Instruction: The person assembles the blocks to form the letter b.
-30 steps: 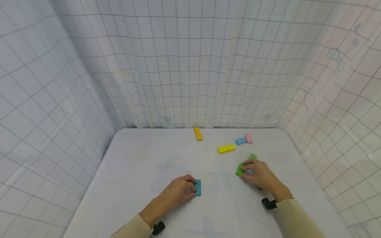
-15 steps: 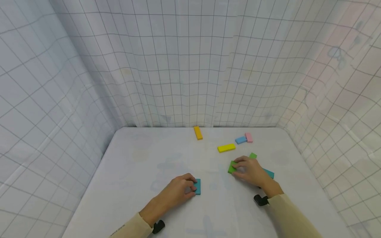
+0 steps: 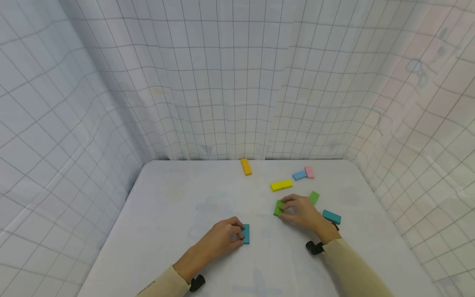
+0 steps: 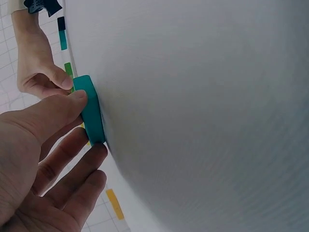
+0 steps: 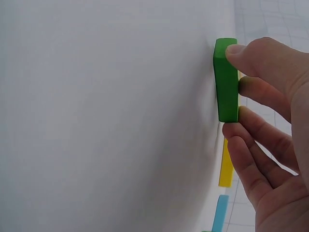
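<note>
Near the middle of the white table, my left hand (image 3: 222, 236) pinches a teal block (image 3: 246, 234) lying flat. In the left wrist view the thumb presses one end of that teal block (image 4: 91, 113) and the fingertips touch the other. Farther right, my right hand (image 3: 299, 211) holds a dark green block (image 3: 278, 207) between thumb and fingers. The right wrist view shows this green block (image 5: 226, 82) low against the tabletop. Behind the right hand lies a lighter green block (image 3: 314, 198), partly covered. A second teal block (image 3: 332, 216) is beside the right wrist.
A yellow block (image 3: 281, 185) lies just beyond the right hand. Farther back are an orange block (image 3: 246, 167), a light blue block (image 3: 299, 175) and a pink block (image 3: 309, 172) touching the blue one. Grid-patterned curtains (image 3: 237, 82) enclose the table (image 3: 178, 189).
My right hand has slid left across the table with the green block, uncovering the second teal block and more of the lighter green one. My left hand stays in place on its teal block.
</note>
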A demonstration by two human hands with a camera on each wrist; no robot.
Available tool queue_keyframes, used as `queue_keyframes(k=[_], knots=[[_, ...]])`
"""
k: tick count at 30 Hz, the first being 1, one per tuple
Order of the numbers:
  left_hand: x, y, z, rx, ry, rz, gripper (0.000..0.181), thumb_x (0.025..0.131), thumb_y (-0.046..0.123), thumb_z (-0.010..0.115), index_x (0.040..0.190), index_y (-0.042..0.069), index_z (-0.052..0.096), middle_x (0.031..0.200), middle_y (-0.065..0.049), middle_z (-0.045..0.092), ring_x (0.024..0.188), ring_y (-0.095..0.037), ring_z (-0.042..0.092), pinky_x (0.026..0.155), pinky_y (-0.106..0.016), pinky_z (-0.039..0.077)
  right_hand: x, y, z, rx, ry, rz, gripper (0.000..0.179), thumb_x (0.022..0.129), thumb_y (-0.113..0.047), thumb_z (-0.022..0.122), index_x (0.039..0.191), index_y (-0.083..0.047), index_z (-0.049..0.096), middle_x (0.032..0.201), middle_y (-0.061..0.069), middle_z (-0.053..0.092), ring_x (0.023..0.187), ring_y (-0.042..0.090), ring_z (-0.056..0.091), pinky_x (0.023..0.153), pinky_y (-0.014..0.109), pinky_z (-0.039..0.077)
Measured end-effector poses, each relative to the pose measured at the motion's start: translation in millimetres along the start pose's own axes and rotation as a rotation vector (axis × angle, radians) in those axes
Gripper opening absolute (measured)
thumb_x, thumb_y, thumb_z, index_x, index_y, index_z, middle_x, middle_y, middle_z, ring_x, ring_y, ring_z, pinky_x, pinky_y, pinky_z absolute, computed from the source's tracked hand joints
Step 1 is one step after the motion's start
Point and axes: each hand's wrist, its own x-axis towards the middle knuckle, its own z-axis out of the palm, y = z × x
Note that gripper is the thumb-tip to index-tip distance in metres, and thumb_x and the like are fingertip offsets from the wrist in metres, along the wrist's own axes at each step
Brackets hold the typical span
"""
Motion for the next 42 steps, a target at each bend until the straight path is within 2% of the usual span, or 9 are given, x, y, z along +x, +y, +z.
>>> queue_keyframes(k=[7,16,28,35,42], knots=[[0.1,-0.8,4.0,0.015,-0.012,0.005,0.01,0.098,0.011,0.096,0.096,0.012,0.086,0.125,-0.004,0.079,0.115,-0.022,0.083,0.098,-0.031,0.071,7.6,-8,10,0.004,-0.02,-0.009,0.022,0.095,-0.02,0.1,0.113,-0.01,0.093,0.133,0.009,0.084,0.124,0.032,0.081,0.11,0.055,0.068],[2.5,1.6,-0.6,0.01,-0.01,-0.001,0.011,0.097,0.009,0.096,0.096,0.011,0.086,0.122,-0.004,0.079,0.114,-0.024,0.083,0.095,-0.028,0.071,22.9,-16,15,0.02,-0.048,-0.009,0.022,0.097,-0.022,0.098,0.115,-0.01,0.093,0.135,0.009,0.084,0.128,0.032,0.08,0.114,0.056,0.066],[3.4,1.7,-4.8,0.004,-0.017,0.022,0.008,0.098,0.01,0.096,0.098,0.011,0.088,0.116,-0.003,0.078,0.107,-0.021,0.082,0.092,-0.027,0.07,36.8,-33,26,0.049,-0.064,-0.094,0.023,0.098,-0.023,0.098,0.116,-0.01,0.093,0.135,0.009,0.084,0.125,0.03,0.081,0.113,0.055,0.067],[4.5,1.1,-0.9,-0.013,-0.008,0.002,0.009,0.098,0.009,0.096,0.096,0.011,0.087,0.117,-0.002,0.079,0.112,-0.023,0.083,0.095,-0.029,0.071,46.9,-42,32,0.035,-0.083,-0.146,0.023,0.099,-0.023,0.097,0.117,-0.01,0.092,0.136,0.009,0.084,0.125,0.028,0.082,0.112,0.048,0.068],[3.1,1.7,0.1,-0.019,-0.015,-0.014,0.009,0.096,0.008,0.096,0.096,0.01,0.087,0.116,-0.003,0.078,0.112,-0.024,0.083,0.095,-0.032,0.071,57.9,-53,41,0.092,-0.126,-0.155,0.021,0.1,-0.022,0.096,0.117,-0.011,0.093,0.136,0.011,0.084,0.128,0.028,0.081,0.113,0.047,0.068]])
